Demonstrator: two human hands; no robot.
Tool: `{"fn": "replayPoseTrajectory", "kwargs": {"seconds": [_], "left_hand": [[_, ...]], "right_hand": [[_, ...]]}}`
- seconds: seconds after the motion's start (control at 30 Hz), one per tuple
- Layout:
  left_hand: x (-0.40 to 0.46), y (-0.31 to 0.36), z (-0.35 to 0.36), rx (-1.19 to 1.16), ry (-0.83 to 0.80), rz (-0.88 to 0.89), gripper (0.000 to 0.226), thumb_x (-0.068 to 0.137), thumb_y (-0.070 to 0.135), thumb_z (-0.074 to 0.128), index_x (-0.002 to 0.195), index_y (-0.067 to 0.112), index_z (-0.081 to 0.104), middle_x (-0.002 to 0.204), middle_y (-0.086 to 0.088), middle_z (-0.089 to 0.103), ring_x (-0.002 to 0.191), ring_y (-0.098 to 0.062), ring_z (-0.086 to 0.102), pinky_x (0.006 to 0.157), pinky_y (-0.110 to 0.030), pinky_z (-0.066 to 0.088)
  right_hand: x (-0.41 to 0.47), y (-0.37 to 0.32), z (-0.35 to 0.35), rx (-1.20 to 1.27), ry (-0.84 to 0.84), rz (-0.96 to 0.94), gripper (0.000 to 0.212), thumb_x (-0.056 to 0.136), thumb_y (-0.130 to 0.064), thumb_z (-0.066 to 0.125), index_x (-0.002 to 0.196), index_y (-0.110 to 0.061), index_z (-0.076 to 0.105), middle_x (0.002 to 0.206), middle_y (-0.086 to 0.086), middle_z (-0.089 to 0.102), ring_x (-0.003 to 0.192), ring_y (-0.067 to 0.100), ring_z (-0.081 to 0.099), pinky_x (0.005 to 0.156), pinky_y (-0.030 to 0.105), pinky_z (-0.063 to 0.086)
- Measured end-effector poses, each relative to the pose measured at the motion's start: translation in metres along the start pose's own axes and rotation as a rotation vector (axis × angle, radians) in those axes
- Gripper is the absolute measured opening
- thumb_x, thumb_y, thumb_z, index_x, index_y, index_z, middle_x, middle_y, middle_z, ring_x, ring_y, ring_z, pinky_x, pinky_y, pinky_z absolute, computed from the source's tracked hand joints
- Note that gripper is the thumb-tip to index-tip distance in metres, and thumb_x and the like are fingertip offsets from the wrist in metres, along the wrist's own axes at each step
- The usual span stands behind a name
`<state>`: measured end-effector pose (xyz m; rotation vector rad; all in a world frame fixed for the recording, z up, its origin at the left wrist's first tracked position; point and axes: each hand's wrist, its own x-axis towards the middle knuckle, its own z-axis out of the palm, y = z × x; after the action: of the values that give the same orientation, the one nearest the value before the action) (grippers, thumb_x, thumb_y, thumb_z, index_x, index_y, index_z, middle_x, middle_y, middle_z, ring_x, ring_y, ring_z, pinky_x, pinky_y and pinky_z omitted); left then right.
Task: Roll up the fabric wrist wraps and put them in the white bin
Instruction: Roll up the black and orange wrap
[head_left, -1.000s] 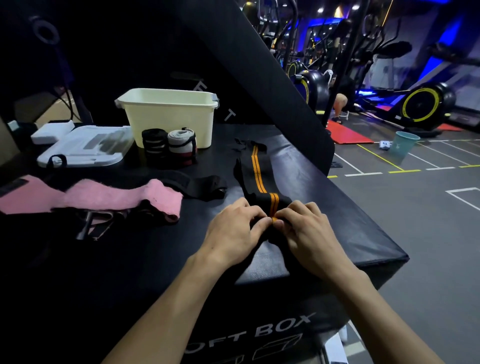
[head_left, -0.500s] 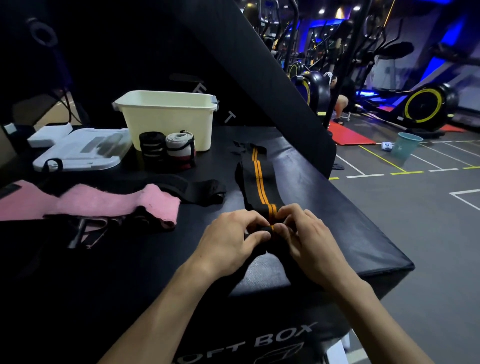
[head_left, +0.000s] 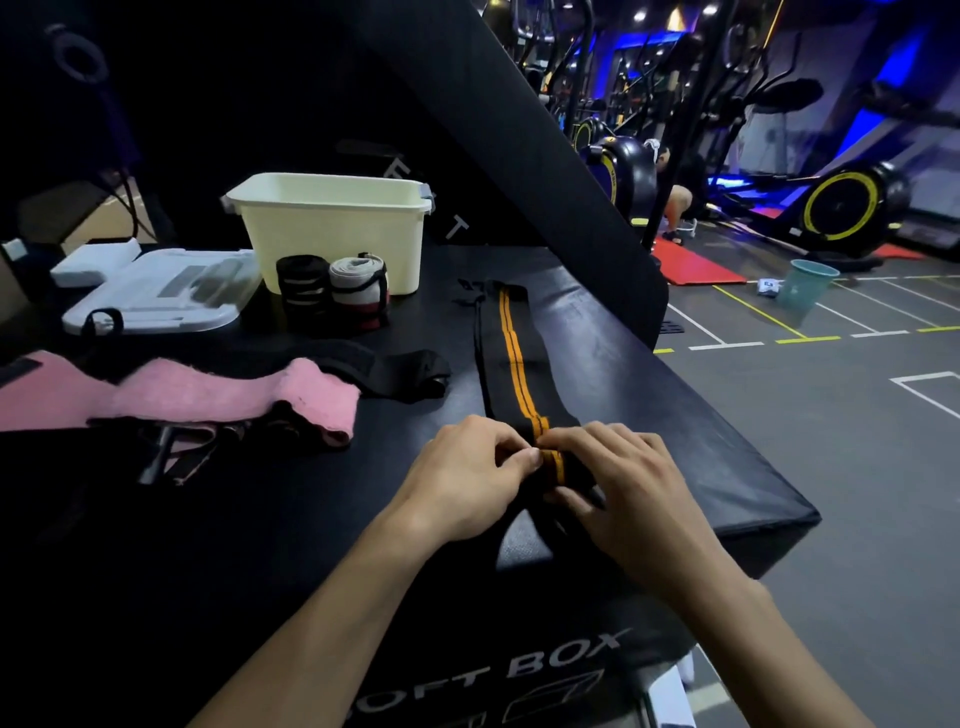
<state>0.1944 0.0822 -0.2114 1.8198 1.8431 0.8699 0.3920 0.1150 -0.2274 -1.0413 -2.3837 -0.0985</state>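
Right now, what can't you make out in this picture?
Head view only:
- Rolled end of the black-and-orange wrap: covered by left hand and right hand.
- Inside of white bin: hidden by its wall.
- Pink wrap: cut off by the left edge.

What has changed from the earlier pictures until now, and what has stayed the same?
The left hand and right hand keep pinching the near end of the black wrap with orange stripes and have rolled it a little further away from the person; the flat stretch looks slightly shorter. Nothing was let go. The white bin, the two rolled wraps before it and the pink wrap stayed in place.
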Motion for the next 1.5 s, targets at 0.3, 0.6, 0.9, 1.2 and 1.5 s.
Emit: {"fn": "replayPoseTrajectory", "kwargs": {"seconds": [0.3,0.6,0.9,1.2,1.5], "left_hand": [[0.009,-0.005,0.001,0.193,0.074,0.396,0.037,0.103,0.035,0.046,0.137,0.036,0.061,0.15,0.015,0.048,0.139,-0.012,0.038,0.114,-0.038,0.031],[0.017,-0.009,-0.005,0.331,-0.185,0.209,0.045,0.103,0.065,0.022,0.139,0.059,0.049,0.159,0.023,0.035,0.151,-0.006,0.025,0.126,-0.05,0.01],[0.067,0.013,0.01,0.692,-0.064,0.206,0.045,0.094,0.069,0.038,0.113,0.028,0.047,0.13,-0.005,0.041,0.126,-0.033,0.036,0.109,-0.056,0.031],[0.1,0.015,0.011,0.732,-0.151,-0.004,0.06,0.101,0.06,0.023,0.156,0.038,0.029,0.16,-0.01,0.023,0.141,-0.04,0.028,0.106,-0.055,0.035],[0.134,0.011,0.016,0.694,-0.147,-0.143,0.059,0.106,0.049,0.021,0.157,0.023,0.031,0.169,-0.021,0.008,0.148,-0.042,0.028,0.111,-0.056,0.033]], "right_hand": [[0.009,0.006,0.004,0.113,-0.024,-0.007,0.024,0.093,-0.041,0.061,0.116,-0.035,0.065,0.102,-0.016,0.066,0.094,0.01,0.059,0.079,0.034,0.044],[-0.004,0.004,-0.021,0.284,-0.164,-0.063,0.023,0.098,-0.043,0.054,0.114,-0.034,0.067,0.1,-0.018,0.066,0.091,0.008,0.06,0.079,0.036,0.049],[-0.008,0.0,-0.027,0.319,-0.172,-0.027,0.026,0.097,-0.047,0.053,0.111,-0.032,0.068,0.098,-0.017,0.065,0.092,0.005,0.059,0.079,0.034,0.049],[-0.008,0.0,-0.023,0.389,-0.153,0.013,0.027,0.097,-0.05,0.051,0.109,-0.033,0.068,0.098,-0.017,0.066,0.096,0.004,0.06,0.084,0.034,0.05],[-0.008,0.002,-0.023,0.393,-0.158,0.019,0.028,0.095,-0.055,0.049,0.108,-0.037,0.065,0.1,-0.022,0.064,0.098,0.002,0.058,0.084,0.028,0.048]]}}
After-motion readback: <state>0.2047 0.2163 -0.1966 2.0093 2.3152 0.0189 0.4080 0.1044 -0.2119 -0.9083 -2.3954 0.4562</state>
